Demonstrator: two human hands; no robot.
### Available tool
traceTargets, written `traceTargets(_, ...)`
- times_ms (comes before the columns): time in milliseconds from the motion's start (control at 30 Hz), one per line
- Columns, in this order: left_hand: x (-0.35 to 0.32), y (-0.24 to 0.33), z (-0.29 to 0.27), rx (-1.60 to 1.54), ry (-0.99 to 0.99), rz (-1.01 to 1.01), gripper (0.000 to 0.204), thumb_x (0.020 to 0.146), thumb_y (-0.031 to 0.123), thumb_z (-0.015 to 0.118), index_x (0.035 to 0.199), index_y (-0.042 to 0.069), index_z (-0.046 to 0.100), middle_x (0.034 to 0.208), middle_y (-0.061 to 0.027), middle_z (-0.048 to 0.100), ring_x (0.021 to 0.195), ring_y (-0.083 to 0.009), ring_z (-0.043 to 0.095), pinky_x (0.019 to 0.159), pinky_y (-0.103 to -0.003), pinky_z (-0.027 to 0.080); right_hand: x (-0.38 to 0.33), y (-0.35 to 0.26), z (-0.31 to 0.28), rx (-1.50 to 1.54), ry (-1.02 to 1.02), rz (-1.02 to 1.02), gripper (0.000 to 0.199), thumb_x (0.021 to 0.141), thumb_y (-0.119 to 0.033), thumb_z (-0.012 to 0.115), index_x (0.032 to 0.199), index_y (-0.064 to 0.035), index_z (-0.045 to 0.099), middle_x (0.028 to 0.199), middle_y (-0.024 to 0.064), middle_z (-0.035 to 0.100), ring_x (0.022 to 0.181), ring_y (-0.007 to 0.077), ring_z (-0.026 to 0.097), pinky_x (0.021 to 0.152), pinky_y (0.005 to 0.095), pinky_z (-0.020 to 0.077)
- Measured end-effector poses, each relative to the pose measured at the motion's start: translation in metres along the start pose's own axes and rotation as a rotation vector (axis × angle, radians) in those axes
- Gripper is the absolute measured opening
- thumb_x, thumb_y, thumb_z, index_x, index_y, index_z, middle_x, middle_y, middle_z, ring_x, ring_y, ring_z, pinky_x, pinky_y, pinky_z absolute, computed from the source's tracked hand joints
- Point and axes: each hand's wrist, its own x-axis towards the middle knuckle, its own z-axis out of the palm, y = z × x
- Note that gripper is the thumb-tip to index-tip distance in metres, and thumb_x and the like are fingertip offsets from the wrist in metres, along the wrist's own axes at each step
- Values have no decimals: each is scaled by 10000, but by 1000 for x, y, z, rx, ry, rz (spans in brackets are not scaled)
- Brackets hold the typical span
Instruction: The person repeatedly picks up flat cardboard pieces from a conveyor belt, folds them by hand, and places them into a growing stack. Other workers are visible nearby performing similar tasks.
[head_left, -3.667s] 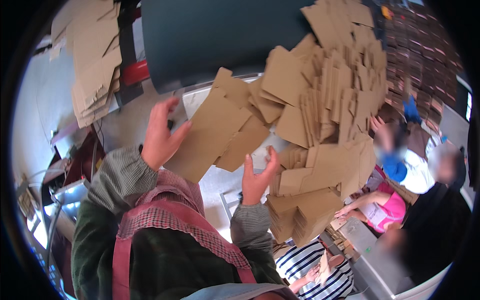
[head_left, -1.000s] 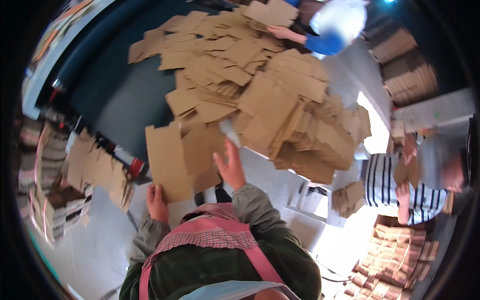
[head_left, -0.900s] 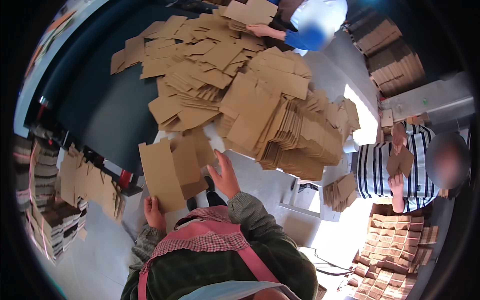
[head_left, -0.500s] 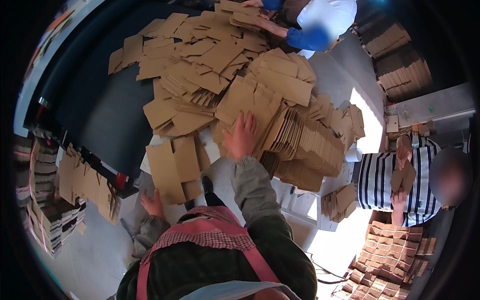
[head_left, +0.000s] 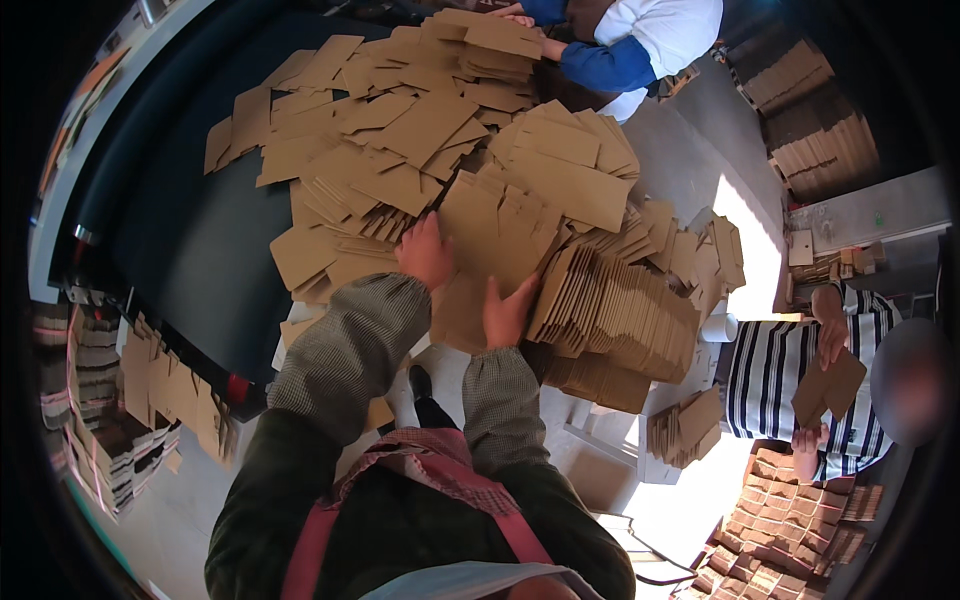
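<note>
Both my hands are on a flat piece of brown cardboard (head_left: 497, 225), a folded box blank lying at the near side of a big loose heap. My left hand (head_left: 425, 252) is closed at its left edge, fingers curled. My right hand (head_left: 508, 310) grips its near right part, with the thumb apart from the fingers. How many layers lie between my hands cannot be made out. Just right of my right hand stands a tightly packed row of folded cardboard blanks (head_left: 615, 305). The heap of loose cardboard blanks (head_left: 385, 130) spreads beyond my hands.
A dark conveyor belt (head_left: 215, 250) runs along the left. Bundled cardboard stacks (head_left: 95, 400) stand at the far left. A person in a striped top (head_left: 770, 375) handles cardboard at right; another person in blue sleeves (head_left: 610, 65) works at the far side. A white roll (head_left: 719, 328) lies near the row.
My left hand has come up from low at the left onto the cardboard. My right hand has shifted nearer, from lying flat on the cardboard to gripping it. The coworkers' hands have moved too.
</note>
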Motion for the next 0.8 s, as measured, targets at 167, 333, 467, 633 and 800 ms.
traceTargets(167, -9, 32, 3, 183, -5, -117, 571, 900, 265, 576, 1397, 36, 413, 1293, -145, 567, 1200, -321, 512, 1005, -498, 335, 5, 4, -10, 81, -45, 26, 796, 908, -253, 626, 1473, 66, 165, 1526, 277, 195, 1422, 386, 211, 1162, 408, 193)
traceTargets(333, -47, 7, -11, 39, 247, 250, 575, 894, 199, 616, 1404, 25, 414, 1221, -157, 600, 1136, -298, 553, 982, -466, 374, -14, -27, -32, 136, 16, 25, 763, 915, -230, 624, 1487, 17, 182, 1536, 255, 182, 1418, 397, 224, 1148, 429, 225)
traceTargets(467, -75, -15, -67, -690, 7, -83, 519, 884, 98, 656, 1358, 1, 468, 1171, -104, 619, 1047, -185, 580, 888, -355, 468, -43, -59, -60, 300, -66, -157, 744, 932, -232, 613, 1494, 12, 191, 1532, 234, 232, 1413, 348, 279, 1135, 403, 250)
traceTargets(633, -158, -20, -119, -888, -190, 182, 514, 910, -3, 584, 1394, 17, 412, 1302, -63, 529, 1169, -143, 521, 989, -304, 431, -66, -25, -27, 830, -320, -36, 603, 1001, -256, 486, 1499, -27, 235, 1509, 172, 316, 1381, 263, 332, 1134, 363, 263)
traceTargets(800, -229, 14, -116, -173, -252, 638, 770, 797, 358, 732, 1453, 148, 388, 1523, -165, 272, 1389, -399, 266, 1099, -561, 216, -116, 5, -13, 1388, -682, 199, 549, 1025, -297, 423, 1482, -34, 269, 1476, 140, 370, 1339, 246, 383, 1108, 354, 301)
